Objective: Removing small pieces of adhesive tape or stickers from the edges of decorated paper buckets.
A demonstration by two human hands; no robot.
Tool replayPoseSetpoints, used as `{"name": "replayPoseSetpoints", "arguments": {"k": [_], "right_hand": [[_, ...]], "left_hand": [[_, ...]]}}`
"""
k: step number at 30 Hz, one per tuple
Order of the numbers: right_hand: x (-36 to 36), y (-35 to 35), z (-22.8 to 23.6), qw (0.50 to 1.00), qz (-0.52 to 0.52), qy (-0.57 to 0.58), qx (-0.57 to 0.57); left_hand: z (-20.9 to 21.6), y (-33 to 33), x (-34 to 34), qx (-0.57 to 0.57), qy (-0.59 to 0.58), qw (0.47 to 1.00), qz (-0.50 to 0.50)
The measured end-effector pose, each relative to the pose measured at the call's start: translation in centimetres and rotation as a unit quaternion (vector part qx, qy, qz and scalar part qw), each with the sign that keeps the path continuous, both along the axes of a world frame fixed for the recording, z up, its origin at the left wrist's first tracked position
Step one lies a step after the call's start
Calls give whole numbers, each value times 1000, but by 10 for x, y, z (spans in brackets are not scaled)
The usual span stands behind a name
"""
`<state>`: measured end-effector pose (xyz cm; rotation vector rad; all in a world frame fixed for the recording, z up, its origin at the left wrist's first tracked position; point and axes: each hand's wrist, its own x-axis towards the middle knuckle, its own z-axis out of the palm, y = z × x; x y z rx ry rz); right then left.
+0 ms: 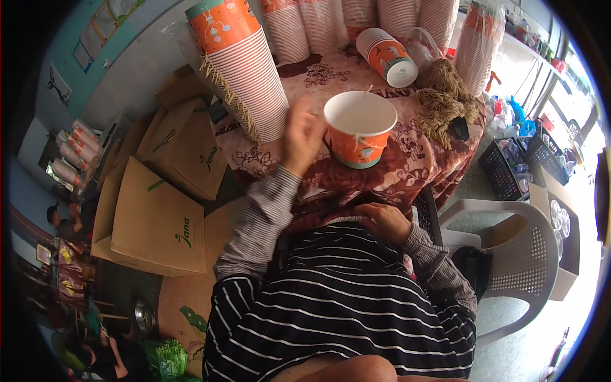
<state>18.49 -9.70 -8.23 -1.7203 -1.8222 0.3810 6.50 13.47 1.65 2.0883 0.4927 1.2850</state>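
An orange and green paper tub [361, 151] with a white inside stands upright on the table, thin string showing at its rim. My left hand [302, 137] is smeared by motion just left of it, between the tub and a tall leaning stack of nested tubs [251, 79]. Whether its fingers hold anything cannot be made out. Short cut strings [232, 105] hang along that stack. My right hand [389, 223] rests at the table's near edge by my lap, fingers curled; what they may hold is hidden. A tan bundle of string [445, 105] lies right of the tub.
Another tub [388, 57] lies on its side behind. Wrapped tub stacks [286, 32] line the back of the patterned tablecloth [407, 169]. Cardboard boxes [159, 219] stand at the left. A grey plastic chair [522, 254] and black crates [503, 169] are at the right.
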Motion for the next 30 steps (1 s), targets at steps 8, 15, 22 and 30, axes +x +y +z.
{"name": "replayPoseSetpoints", "arguments": {"k": [8, 15, 22, 30], "right_hand": [[-8, 15, -5, 997, 40, 8, -68], [-5, 10, -8, 996, 30, 6, -87], [-4, 16, -13, 995, 42, 26, -89], [-1, 22, -21, 992, 43, 42, -107]], "left_hand": [[106, 230, -123, 258, -20, 902, 345], [143, 233, -113, 201, 234, 915, 260], [134, 256, -127, 147, 212, 955, 150], [139, 232, -105, 221, 195, 931, 217]]}}
